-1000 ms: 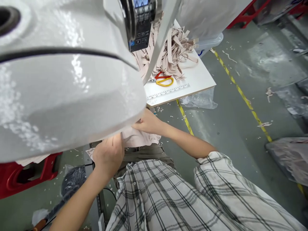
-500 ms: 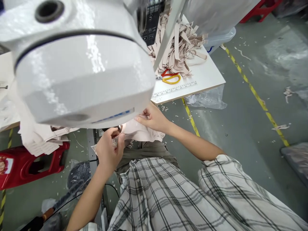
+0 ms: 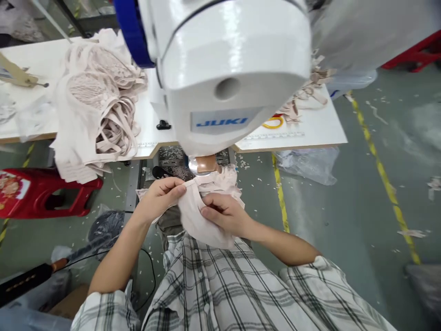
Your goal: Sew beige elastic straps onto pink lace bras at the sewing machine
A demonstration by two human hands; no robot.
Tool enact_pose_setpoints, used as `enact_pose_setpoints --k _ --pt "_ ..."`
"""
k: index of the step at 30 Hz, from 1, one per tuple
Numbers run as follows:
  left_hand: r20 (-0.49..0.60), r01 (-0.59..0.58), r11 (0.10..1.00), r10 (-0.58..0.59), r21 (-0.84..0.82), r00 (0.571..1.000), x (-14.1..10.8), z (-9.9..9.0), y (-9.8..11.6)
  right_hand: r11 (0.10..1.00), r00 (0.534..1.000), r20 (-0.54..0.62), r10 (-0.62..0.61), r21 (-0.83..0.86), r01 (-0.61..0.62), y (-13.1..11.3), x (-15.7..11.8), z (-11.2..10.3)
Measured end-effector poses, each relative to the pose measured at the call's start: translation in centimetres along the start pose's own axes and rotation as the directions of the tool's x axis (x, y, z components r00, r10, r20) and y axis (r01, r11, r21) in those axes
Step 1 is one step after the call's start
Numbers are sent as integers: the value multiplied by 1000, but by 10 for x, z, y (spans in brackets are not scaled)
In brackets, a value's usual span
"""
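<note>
A pale pink fabric piece (image 3: 200, 216) hangs between my hands, just in front of the white JUKI sewing machine (image 3: 234, 55). My left hand (image 3: 160, 197) pinches its upper left corner between thumb and fingers. Closed on the fabric's right side, my right hand (image 3: 225, 214) has its thumb and fingers pressed together. More pale pink lacy fabric (image 3: 225, 181) lies behind my right hand, by the machine's lower end (image 3: 203, 164).
A heap of pink lace garments (image 3: 99, 96) hangs over the left table's edge. Yellow-handled scissors (image 3: 274, 122) and a ruler strip (image 3: 275, 136) lie on the right table. A red stool (image 3: 77, 197) stands at left, plastic bags (image 3: 310, 163) at right.
The view has shifted, so the machine's front and the left garment heap show more fully. My hands have drawn the fabric out from under the machine head, toward my body.
</note>
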State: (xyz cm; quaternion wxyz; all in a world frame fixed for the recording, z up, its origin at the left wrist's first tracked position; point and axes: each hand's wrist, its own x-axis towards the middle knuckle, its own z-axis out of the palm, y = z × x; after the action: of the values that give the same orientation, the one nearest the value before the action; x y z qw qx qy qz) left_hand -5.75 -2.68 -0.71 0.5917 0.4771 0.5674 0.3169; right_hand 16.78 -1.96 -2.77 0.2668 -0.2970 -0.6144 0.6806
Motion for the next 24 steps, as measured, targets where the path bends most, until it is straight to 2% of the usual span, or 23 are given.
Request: enact_pose_setpoints --k 2,3,5,7,8,9,10,11,12,14,16,18,21,24 --pt "-99 -4 1000 5 6 995 -14 -14 0 972 997 50 63 225 -72 9 23 17" --pt "-124 -2 1000 4 21 992 -20 -22 1 925 992 65 109 358 -125 15 36 24" --pt "-119 24 995 -12 102 993 -28 -36 0 773 973 57 224 597 -213 27 61 35" --pt "-136 35 959 3 281 991 -28 -46 -6 661 947 -17 320 720 -211 41 77 41" --pt "-198 35 918 48 394 979 -26 -47 -11 656 937 -76 340 733 -179 48 81 42" --pt "-293 45 867 119 497 949 -22 -46 -18 690 930 -149 337 711 -137 55 82 43" --pt "-392 68 822 195 565 899 -17 -42 -27 750 921 -227 315 654 -95 63 81 42" --pt "-462 87 815 233 572 856 -11 -36 -36 825 913 -304 271 563 -58 70 79 41" --pt "-492 91 845 216 527 843 -6 -28 -46 901 907 -369 204 434 -26 78 76 40" --pt "-419 69 938 85 340 904 6 -9 -62 996 906 -423 10 87 29 92 70 37" --pt "-307 52 982 7 183 952 15 11 -73 958 907 -374 -197 -269 97 103 65 31" --pt "-333 29 990 19 139 943 20 25 -76 850 897 -292 -333 -505 151 108 58 22" --pt "-383 -21 969 118 248 916 19 32 -69 781 891 -260 -373 -607 150 103 45 8" --pt "-268 -90 893 227 442 936 11 32 -58 792 903 -282 -324 -603 97 90 39 -1"
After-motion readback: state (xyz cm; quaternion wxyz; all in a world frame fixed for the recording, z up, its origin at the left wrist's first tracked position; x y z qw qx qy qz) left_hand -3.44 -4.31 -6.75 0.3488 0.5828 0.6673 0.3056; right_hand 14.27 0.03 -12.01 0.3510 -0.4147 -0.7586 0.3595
